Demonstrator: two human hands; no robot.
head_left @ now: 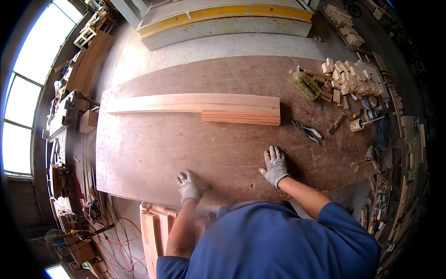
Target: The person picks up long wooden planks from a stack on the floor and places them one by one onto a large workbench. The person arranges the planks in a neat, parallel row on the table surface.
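My left hand, in a pale work glove, is over the near edge of the wooden worktable. Its fingers are apart and nothing is in them. Farther right, my right hand, gloved as well, rests flat on the tabletop with fingers spread. Beyond both hands lies a long light-coloured board. A shorter reddish strip of wood lies along the near side of its right end. Pliers with open handles lie beyond my right hand, to its right.
A bottle of yellowish liquid and a heap of small wood blocks occupy the far right. A small pot with a brush stands nearer. Boards are stacked below the near left edge, beside a red hose.
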